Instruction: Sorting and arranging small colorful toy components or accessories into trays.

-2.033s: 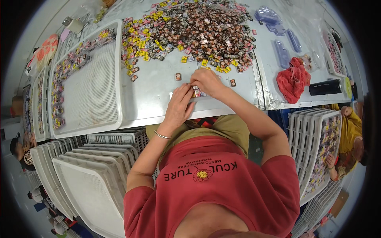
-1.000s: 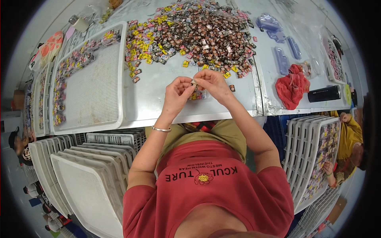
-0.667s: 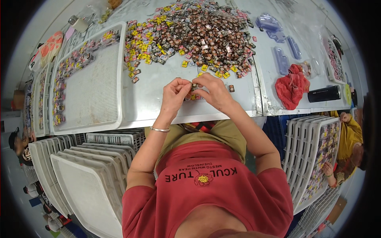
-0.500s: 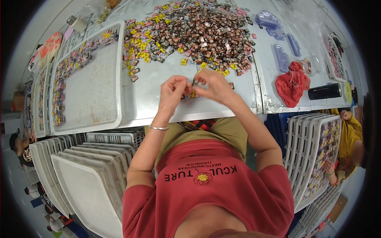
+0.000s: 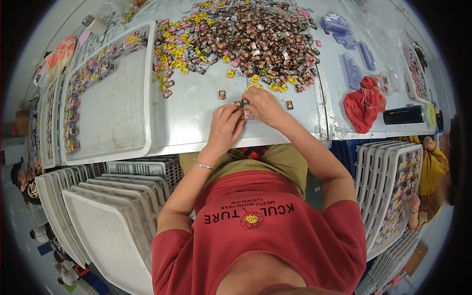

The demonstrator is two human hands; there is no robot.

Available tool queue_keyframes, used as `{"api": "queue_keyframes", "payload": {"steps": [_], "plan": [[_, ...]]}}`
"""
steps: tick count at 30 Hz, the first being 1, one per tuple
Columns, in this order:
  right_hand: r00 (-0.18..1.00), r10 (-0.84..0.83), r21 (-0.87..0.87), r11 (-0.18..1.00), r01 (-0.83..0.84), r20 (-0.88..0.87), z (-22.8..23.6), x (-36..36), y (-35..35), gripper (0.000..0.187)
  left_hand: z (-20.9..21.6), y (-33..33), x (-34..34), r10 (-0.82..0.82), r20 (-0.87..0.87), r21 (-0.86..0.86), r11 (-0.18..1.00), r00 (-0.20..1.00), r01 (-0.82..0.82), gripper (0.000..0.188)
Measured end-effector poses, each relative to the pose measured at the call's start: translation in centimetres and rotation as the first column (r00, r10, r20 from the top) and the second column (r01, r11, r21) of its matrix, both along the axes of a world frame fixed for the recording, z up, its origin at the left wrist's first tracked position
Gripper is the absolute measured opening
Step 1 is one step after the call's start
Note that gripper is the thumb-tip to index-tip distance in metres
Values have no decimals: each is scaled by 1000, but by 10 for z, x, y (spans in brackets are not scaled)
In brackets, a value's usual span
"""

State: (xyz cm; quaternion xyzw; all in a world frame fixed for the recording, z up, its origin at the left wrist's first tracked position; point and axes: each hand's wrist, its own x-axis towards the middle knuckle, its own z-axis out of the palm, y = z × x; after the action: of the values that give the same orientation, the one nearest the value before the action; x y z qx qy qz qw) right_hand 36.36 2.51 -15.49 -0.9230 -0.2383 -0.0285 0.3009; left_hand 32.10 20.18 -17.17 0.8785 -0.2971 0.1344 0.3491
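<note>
Close to the table's front edge, both my hands meet over a short row of small printed pieces [image 5: 248, 116], pink and yellow, partly covered by fingers. My right hand [image 5: 266, 106] pinches a small dark piece [image 5: 245, 103] between thumb and fingertips, above the row. My left hand [image 5: 225, 129] lies against the row's left side, its fingers bent and pressed together around it. A loose dark piece [image 5: 222, 95] rests just beyond my left hand, and another dark piece [image 5: 289, 104] lies right of my right hand. Beyond them spreads a large heap of such pieces [image 5: 265, 44].
A white mesh tray [image 5: 123, 105] partly lined with pieces stands left. Right are a red cloth [image 5: 364, 105], a black cylinder [image 5: 403, 114] and purple plastic parts [image 5: 351, 71]. Stacked trays [image 5: 105, 226] flank me below the table; a co-worker's yellow sleeve [image 5: 432, 169] shows at right.
My left hand has come down and nearer, from beside my right fingertips onto the row. A loose dark piece now shows beyond it. My right hand has shifted slightly and still pinches a piece.
</note>
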Motion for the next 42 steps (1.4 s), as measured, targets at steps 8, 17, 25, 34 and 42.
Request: {"api": "queue_keyframes", "payload": {"steps": [8,17,25,34,42], "plan": [[994,110,-108,988,-110,0,10,-2,2,15,-2,-2,-9,35,-35,48,998,999,-34,43],[984,160,-244,960,-136,83,13,0,3,8,-4,-1,-8,17,-40,18,1000,999,-16,42],[967,84,-156,987,-47,240,6,-7,2,4,4,-2,-8,20,-15,28,999,1000,-20,37],[966,122,-328,944,-41,229,14,-15,11,3,2,-4,-9,26,-5,60,998,1000,-26,32],[983,58,-268,963,-9,173,6,-7,3,5,3,-3,-10,44,-28,42,998,999,-43,34]]}}
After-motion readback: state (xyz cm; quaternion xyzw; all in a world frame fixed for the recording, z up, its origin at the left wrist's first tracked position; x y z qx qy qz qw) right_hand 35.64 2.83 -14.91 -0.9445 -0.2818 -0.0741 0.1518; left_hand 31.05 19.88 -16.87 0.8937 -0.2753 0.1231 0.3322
